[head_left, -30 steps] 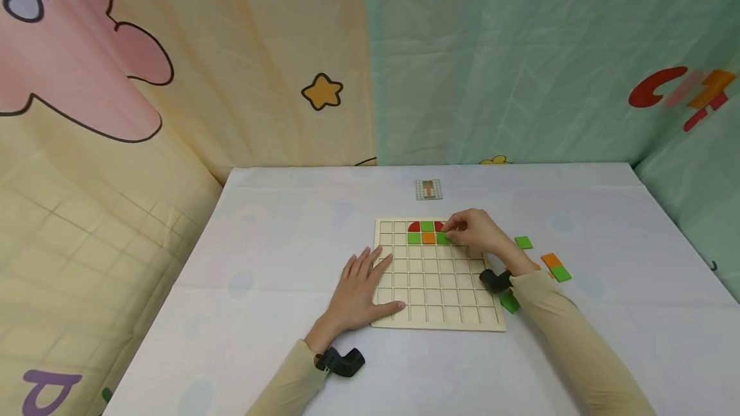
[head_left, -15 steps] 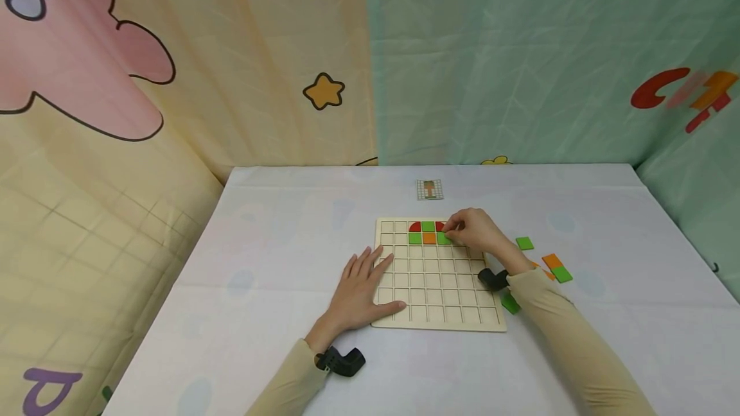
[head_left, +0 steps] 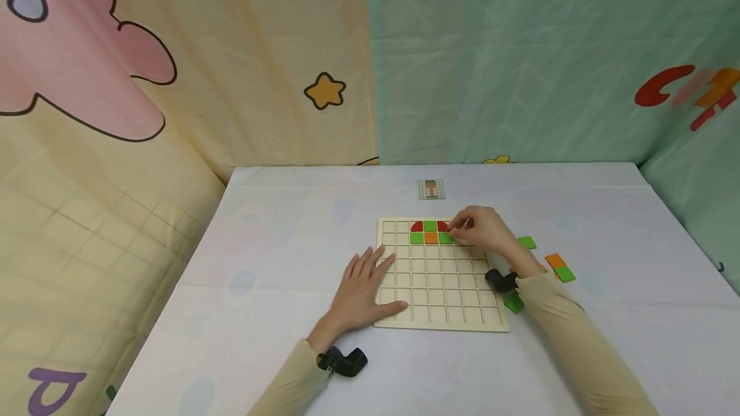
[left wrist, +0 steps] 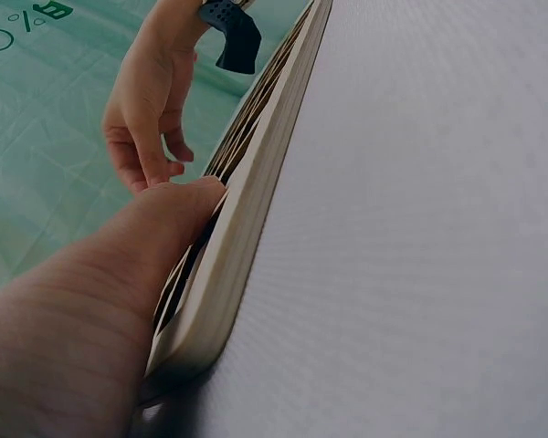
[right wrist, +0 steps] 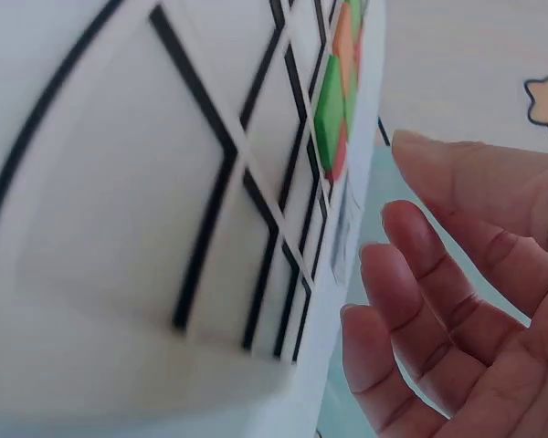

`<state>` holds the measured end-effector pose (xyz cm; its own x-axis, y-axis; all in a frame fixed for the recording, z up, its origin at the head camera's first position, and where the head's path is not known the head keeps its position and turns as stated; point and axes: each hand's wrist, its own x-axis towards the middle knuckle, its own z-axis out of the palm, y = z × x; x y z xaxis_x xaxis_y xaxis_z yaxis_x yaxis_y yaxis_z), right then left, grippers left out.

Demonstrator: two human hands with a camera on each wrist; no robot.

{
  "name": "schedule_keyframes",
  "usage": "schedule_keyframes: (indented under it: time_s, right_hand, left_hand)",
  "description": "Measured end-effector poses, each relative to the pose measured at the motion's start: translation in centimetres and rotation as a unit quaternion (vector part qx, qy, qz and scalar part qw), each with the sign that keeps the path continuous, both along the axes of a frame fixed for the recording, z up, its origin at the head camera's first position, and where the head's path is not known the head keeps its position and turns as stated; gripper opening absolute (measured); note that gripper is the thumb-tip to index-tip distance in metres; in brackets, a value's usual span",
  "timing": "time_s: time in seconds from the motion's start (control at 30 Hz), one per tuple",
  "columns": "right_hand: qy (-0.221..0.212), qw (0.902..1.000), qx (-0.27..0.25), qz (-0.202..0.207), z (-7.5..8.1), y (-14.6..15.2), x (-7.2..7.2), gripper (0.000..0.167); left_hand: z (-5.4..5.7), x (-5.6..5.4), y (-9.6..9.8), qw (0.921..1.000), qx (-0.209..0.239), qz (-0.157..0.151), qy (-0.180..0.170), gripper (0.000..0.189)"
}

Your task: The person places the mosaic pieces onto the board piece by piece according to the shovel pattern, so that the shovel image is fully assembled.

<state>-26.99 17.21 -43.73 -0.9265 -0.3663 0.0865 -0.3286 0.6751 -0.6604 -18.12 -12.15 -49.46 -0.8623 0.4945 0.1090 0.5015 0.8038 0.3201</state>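
A pale wooden grid board (head_left: pixel 439 281) lies on the table, with my left hand (head_left: pixel 358 294) resting spread on its left side. In the left wrist view, the thumb (left wrist: pixel 178 205) presses on the board's edge. Set in the far rows are a red rounded tile (head_left: pixel 417 226), a green square (head_left: pixel 430 226) and another red tile (head_left: pixel 442 226). Below them, an orange square (head_left: pixel 430 237) sits between two green ones. My right hand (head_left: pixel 482 230) hovers beside the rightmost green square (head_left: pixel 446 238); the right wrist view shows its fingers loosely bent, thumb apart, holding nothing.
Loose tiles lie right of the board: a green square (head_left: pixel 527 242), an orange one (head_left: pixel 554 260) touching another green one (head_left: pixel 565 273), and a green piece (head_left: pixel 513 302) near the board's edge. A small patterned card (head_left: pixel 431 189) lies beyond the board. Printed curtains surround the table.
My right hand's fingertips have drawn slightly right, baring more of the right red tile. My left hand stays on the board. The head view has shifted a little.
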Motion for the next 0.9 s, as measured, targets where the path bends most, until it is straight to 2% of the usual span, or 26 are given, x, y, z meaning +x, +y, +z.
schedule_keyframes:
  time_s: [0.23,0.47,0.67,0.83,0.9]
  right_hand:
    - [0.008,0.9992,0.009,-0.038,1.1,3.8,1.4,0.019]
    - [-0.023,0.9965,0.039,-0.07,1.6,7.2,3.4,0.023]
    - [-0.062,0.9962,0.055,-0.027,1.5,8.8,4.5,0.017]
    - [-0.112,0.9923,0.051,0.013,1.0,9.4,5.2,0.024]
    - [-0.115,0.9914,0.057,0.027,0.8,9.6,5.4,0.025]
  left_hand:
    - [0.2,0.0,0.0,1.0,0.002,0.0,0.005,0.09]
    - [0.1,0.0,-0.2,0.9999,0.005,0.001,0.01,0.089]
    - [0.1,0.0,-0.2,0.9999,0.01,0.002,0.01,0.089]
    - [-0.1,0.0,-0.1,0.9999,0.009,0.0,0.006,0.089]
    - [-0.2,-0.1,-0.1,1.0,0.008,0.0,0.003,0.089]
